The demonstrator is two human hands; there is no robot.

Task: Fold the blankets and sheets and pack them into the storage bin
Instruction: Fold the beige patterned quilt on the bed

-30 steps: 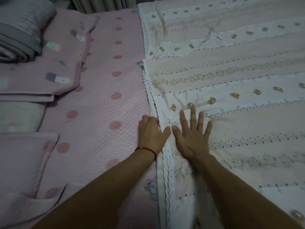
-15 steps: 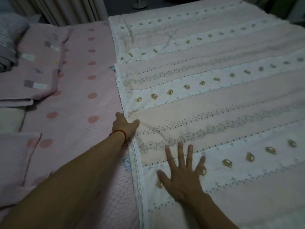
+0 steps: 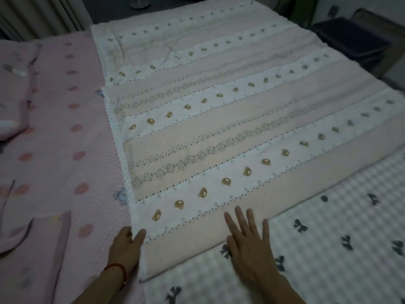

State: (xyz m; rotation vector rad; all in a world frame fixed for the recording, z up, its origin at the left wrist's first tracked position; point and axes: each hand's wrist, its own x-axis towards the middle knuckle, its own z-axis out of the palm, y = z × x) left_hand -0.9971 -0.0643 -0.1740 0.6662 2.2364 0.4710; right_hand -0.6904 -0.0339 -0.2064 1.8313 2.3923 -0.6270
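Observation:
A pink and white striped blanket with small bear prints [image 3: 219,119] lies folded double and flat across the bed, its lace-trimmed edge on the left. My left hand [image 3: 126,249] grips that edge at the near left corner, thumb on top of the cloth. My right hand [image 3: 249,242] lies flat with fingers spread on the blanket's near edge, partly over the white bedding below. A dark bin [image 3: 350,42] stands beyond the bed at the far right.
A pink sheet with red dots [image 3: 65,150] covers the bed's left side. Folded pink bedding [image 3: 13,102] lies at the far left. White quilted bedding with dark bows [image 3: 328,238] spreads at the near right. A curtain [image 3: 39,16] hangs at the back left.
Both hands slid toward me along the blanket's left edge to its near corner. The view shifted right, showing the blanket's near fold and the bow-print bedding.

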